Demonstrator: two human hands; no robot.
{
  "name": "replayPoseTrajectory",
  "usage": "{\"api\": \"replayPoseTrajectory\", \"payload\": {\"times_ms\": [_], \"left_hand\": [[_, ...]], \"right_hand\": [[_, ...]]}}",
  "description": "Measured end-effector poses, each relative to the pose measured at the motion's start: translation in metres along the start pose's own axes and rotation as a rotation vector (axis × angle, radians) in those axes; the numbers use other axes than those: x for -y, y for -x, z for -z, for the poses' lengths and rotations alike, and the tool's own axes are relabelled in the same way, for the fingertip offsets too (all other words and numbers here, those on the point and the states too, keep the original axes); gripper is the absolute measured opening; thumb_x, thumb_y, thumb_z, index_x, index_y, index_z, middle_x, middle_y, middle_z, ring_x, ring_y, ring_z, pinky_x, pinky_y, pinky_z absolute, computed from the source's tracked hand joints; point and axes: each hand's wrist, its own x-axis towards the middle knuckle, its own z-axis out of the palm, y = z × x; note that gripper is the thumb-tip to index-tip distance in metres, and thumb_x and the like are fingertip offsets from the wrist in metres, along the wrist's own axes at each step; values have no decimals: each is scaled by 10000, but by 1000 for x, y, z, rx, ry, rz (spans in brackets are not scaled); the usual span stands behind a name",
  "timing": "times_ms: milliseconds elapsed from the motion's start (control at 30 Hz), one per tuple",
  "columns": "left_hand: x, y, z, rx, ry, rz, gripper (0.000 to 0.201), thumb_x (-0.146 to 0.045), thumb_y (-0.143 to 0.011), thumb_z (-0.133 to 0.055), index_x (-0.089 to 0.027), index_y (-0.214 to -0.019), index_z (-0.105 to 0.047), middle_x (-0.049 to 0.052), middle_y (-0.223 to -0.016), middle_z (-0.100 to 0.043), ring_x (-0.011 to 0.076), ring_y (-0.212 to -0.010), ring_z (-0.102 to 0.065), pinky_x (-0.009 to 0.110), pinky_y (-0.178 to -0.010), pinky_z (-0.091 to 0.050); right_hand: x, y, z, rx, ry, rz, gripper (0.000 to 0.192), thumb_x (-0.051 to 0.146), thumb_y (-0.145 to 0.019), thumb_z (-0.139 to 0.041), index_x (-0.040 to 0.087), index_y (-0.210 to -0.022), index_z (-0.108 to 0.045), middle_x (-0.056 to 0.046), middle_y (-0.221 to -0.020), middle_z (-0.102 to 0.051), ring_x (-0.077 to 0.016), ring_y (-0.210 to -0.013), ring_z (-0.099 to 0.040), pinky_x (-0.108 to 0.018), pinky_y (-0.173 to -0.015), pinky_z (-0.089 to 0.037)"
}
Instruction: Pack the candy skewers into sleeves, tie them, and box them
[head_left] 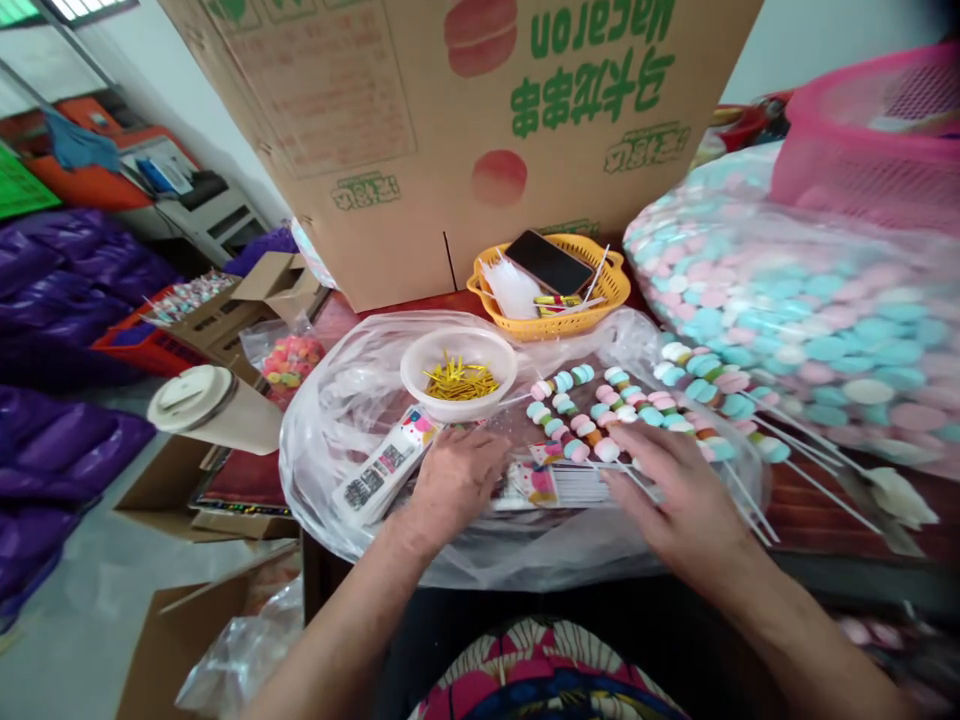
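My left hand lies palm down at the table's front, fingers slightly bent, beside a stack of clear printed bags. A colourful printed packet with white sticks lies just right of its fingertips. My right hand is over the near end of the marshmallow skewers, its thumb and fingers apart. Its fingertips touch or hover at one skewer; which, I cannot tell. Pink, blue and white marshmallows are threaded on the sticks with small coloured candies between. Gold twist ties fill a white bowl behind my left hand.
A large cardboard box stands at the back. Before it, a yellow basket holds a phone and white sticks. A big bag of marshmallows and a pink basket are at right. A lidded paper cup stands left.
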Motion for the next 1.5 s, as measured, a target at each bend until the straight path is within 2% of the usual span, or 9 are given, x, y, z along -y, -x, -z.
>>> {"api": "replayPoseTrajectory", "payload": {"times_ms": [67, 167, 367, 533, 700, 900, 1100, 1333, 1500], "left_hand": [[-8, 0, 9, -35, 54, -111, 230, -188, -907, -456, -188, -995, -668, 84, -988, -706, 220, -958, -634, 398, -907, -441], [-22, 0, 18, -4, 187, -164, 240, -181, -922, -427, -200, -978, -660, 68, -1005, -699, 211, -1000, -619, 386, -922, -442], [-43, 10, -4, 33, 553, 269, 79, -241, -818, -616, -169, -787, -626, 5, -730, -643, 136, -669, -574, 240, -644, -440], [-42, 10, -5, 156, 804, 327, 187, -261, -837, -588, -153, -686, -613, -28, -621, -578, 98, -605, -500, 204, -600, -385], [-39, 13, -2, 191, 871, 349, 200, -350, -808, -640, -159, -867, -651, -15, -731, -619, 115, -666, -513, 218, -633, -392], [-41, 19, -20, 108, 835, 361, 165, -263, -820, -594, -159, -691, -590, -30, -625, -582, 98, -589, -482, 205, -580, -379], [-32, 16, -7, 163, 722, 186, 316, -324, -936, -455, -169, -708, -608, -7, -651, -609, 114, -612, -534, 223, -600, -404], [-44, 13, -6, 102, 626, 349, 305, -337, -802, -644, -186, -1065, -624, 53, -925, -671, 197, -825, -598, 304, -734, -468], [-48, 16, -20, 22, 868, 397, 176, -317, -802, -645, -166, -722, -601, -22, -625, -585, 109, -579, -507, 213, -556, -410]], "right_hand": [[7, -12, -7, 60, -86, 62, 379, 328, -882, -544, 140, -1210, -574, -159, -1159, -643, -290, -1075, -583, -440, -901, -480], [21, -12, -15, 155, -309, 44, 143, 230, -906, -495, 191, -926, -631, -52, -842, -668, -182, -804, -616, -308, -733, -497], [34, 6, -17, 262, -530, -362, 189, 254, -901, -519, 193, -729, -568, 15, -666, -580, -109, -612, -539, -209, -575, -436], [26, 4, -6, 426, -579, -326, 86, 244, -871, -540, 193, -812, -577, 8, -760, -593, -115, -695, -546, -212, -637, -438], [29, 8, -18, 255, -470, -397, 246, 295, -893, -504, 190, -670, -505, 46, -543, -482, -90, -508, -434, -200, -482, -338], [28, 10, -28, 176, -449, -494, 424, 400, -900, -453, 215, -552, -298, 51, -484, -340, -91, -478, -340, -227, -461, -293], [18, 2, -6, 468, -657, -490, 226, 364, -917, -471, 187, -813, -565, 11, -701, -541, -125, -639, -490, -229, -578, -404], [24, 7, -19, 285, -465, -440, 316, 383, -904, -479, 185, -660, -517, 11, -596, -509, -125, -567, -455, -243, -533, -360], [31, 8, -31, 198, -540, -553, 439, 441, -901, -485, 205, -549, -372, 40, -504, -374, -104, -499, -365, -241, -483, -302]]}}
